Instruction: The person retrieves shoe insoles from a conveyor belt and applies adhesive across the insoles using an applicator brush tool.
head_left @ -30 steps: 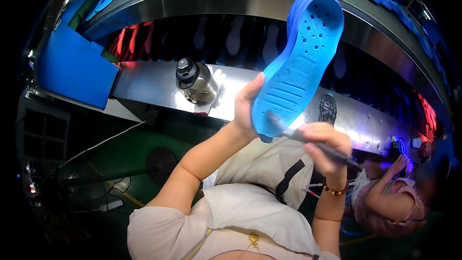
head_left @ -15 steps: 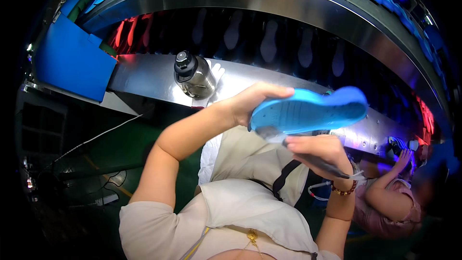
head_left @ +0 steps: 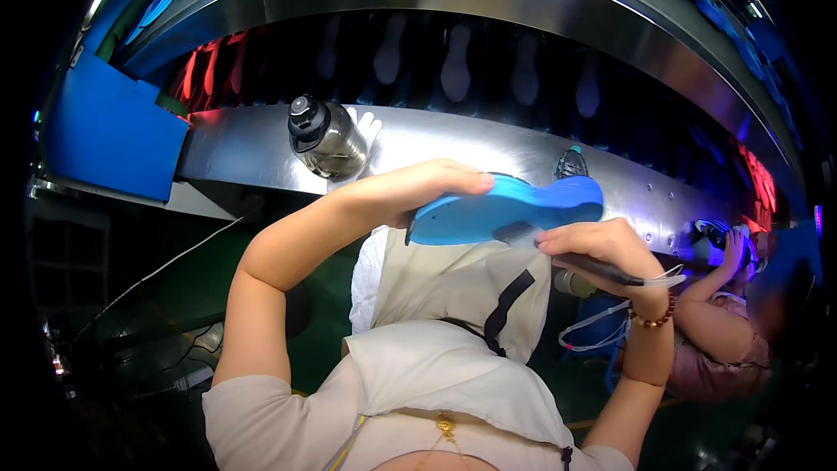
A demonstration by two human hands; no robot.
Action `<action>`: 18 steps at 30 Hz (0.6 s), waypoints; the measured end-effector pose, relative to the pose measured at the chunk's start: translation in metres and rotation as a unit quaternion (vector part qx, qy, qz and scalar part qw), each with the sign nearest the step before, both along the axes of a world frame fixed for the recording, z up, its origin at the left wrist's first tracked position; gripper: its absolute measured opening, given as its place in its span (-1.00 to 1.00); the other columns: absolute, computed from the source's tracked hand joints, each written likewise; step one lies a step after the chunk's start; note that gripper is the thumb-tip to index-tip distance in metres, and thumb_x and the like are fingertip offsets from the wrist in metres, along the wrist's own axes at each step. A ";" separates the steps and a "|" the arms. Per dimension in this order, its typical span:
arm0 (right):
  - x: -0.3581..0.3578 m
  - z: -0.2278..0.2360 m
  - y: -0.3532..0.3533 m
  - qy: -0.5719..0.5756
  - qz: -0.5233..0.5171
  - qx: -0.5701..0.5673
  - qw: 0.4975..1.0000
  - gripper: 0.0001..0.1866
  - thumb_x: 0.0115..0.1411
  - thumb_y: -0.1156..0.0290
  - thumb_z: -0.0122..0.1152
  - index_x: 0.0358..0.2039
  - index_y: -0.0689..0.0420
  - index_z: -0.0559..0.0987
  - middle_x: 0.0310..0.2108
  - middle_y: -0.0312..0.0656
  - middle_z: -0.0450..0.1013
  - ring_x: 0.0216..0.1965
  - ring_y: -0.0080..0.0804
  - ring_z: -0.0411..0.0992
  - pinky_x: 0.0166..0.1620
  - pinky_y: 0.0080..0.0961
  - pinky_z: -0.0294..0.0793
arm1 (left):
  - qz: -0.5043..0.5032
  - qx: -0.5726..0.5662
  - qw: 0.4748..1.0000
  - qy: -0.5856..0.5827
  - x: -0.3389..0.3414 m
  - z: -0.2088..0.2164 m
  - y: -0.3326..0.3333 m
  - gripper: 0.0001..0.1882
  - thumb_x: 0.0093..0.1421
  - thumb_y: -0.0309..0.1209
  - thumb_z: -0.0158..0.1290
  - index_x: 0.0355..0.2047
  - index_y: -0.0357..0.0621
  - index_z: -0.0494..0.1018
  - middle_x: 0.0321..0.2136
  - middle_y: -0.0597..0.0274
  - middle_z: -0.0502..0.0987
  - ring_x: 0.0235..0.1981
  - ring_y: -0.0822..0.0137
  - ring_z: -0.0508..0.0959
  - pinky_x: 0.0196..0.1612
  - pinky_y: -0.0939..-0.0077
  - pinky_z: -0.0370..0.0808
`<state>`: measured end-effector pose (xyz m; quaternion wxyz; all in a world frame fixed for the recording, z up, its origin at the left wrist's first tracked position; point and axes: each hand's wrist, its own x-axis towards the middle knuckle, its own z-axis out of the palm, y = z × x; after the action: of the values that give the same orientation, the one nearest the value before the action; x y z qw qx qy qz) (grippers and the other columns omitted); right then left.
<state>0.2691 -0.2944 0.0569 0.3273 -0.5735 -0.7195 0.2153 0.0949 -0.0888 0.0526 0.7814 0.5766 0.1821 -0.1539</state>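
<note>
Left hand (head_left: pixel 436 187): clamped on blue shoe sole (head_left: pixel 484 211);
Right hand (head_left: pixel 606 246): closed round dark-handled brush (head_left: pixel 602 269) — tip at sole;
Desk (head_left: pixel 488 139): black-capped bottle (head_left: pixel 336 141)

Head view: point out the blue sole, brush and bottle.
Blue sole (head_left: pixel 475 216): head view, middle of its broad face.
Brush (head_left: pixel 602 269): head view, on its dark handle.
Bottle (head_left: pixel 336 148): head view, middle of its greyish body.

Person's left arm (head_left: pixel 260 305) observed sharply bent, left hand (head_left: pixel 418 187) gripping and directed rightward — right hand (head_left: pixel 606 249) also gripping, directed leftward, right forearm (head_left: pixel 643 349) steeply angled.
</note>
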 end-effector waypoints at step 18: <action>-0.024 -0.061 0.008 0.357 -0.277 0.105 0.886 -0.79 0.06 0.47 0.11 -0.31 0.34 0.51 -0.40 -0.04 0.49 -0.73 -0.64 0.31 -0.66 -0.79 0.28 | 0.198 -0.241 0.947 -0.081 -0.001 -0.041 -0.006 -0.38 0.13 -0.20 -0.11 0.11 -0.35 0.09 -0.04 -0.09 0.33 -0.09 0.09 0.43 -0.03 0.22 0.39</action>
<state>0.2455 -0.2863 -0.0040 0.6669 -0.5962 -0.3839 0.2291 0.0942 -0.0952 0.0115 0.9240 0.3340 0.1859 0.0117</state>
